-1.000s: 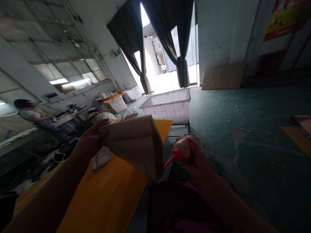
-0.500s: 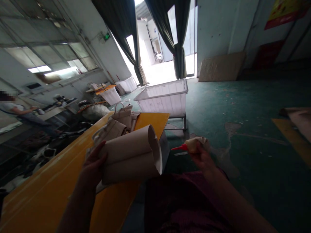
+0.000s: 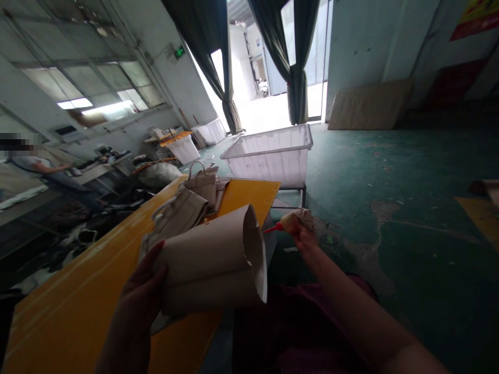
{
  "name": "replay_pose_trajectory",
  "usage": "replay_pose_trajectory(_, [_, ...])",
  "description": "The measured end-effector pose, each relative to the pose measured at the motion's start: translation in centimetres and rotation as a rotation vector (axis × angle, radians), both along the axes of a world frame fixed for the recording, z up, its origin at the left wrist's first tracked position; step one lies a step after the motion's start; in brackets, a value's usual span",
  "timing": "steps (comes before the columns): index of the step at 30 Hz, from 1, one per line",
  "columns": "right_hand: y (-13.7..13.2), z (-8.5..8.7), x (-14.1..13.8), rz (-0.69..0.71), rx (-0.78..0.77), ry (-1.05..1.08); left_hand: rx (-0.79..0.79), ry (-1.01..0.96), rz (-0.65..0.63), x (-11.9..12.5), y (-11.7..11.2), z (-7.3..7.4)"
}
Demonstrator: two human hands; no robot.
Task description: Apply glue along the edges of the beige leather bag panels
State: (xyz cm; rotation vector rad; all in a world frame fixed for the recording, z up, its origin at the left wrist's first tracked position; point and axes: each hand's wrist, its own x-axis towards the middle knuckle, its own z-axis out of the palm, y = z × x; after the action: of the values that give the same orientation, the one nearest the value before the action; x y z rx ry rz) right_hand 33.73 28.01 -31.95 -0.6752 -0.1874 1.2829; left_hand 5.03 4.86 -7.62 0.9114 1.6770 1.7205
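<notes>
My left hand [image 3: 142,291] grips the near end of a beige bag body [image 3: 206,262], a tube-like leather piece tilted over the yellow tabletop. Its open end, with a raw pale edge, faces right. In my right hand [image 3: 304,236] is a squeeze bottle [image 3: 290,223] with a long red nozzle. The nozzle's tip points left and is close to the upper part of the open rim; whether it touches I cannot tell. Beyond the bag body, several beige handbags [image 3: 179,210] lie on the table, one with an upright handle.
The yellow table [image 3: 70,301] runs diagonally beneath my left arm. Past its far end stands a large white bin [image 3: 268,161] on a metal frame. A person [image 3: 42,166] works at a bench on the left. A cardboard sheet [image 3: 368,106] leans on the back wall.
My right hand has moved left, bringing the red nozzle up to the bag body's rim. The bag body has turned slightly so its open end shows more. The view has shifted a little left.
</notes>
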Motion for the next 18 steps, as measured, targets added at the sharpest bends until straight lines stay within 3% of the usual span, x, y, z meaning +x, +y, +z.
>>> replay_pose_trajectory(8, [-0.3, 1.0, -0.8, -0.004, -0.087, -0.017, -0.005, 0.01, 0.017, -1.3, 0.0, -1.6])
replay_pose_trajectory(18, [-3.0, 2.0, 0.4, 0.042, -0.124, 0.01, 0.013, 0.006, 0.023, -0.9, -0.1, -1.9])
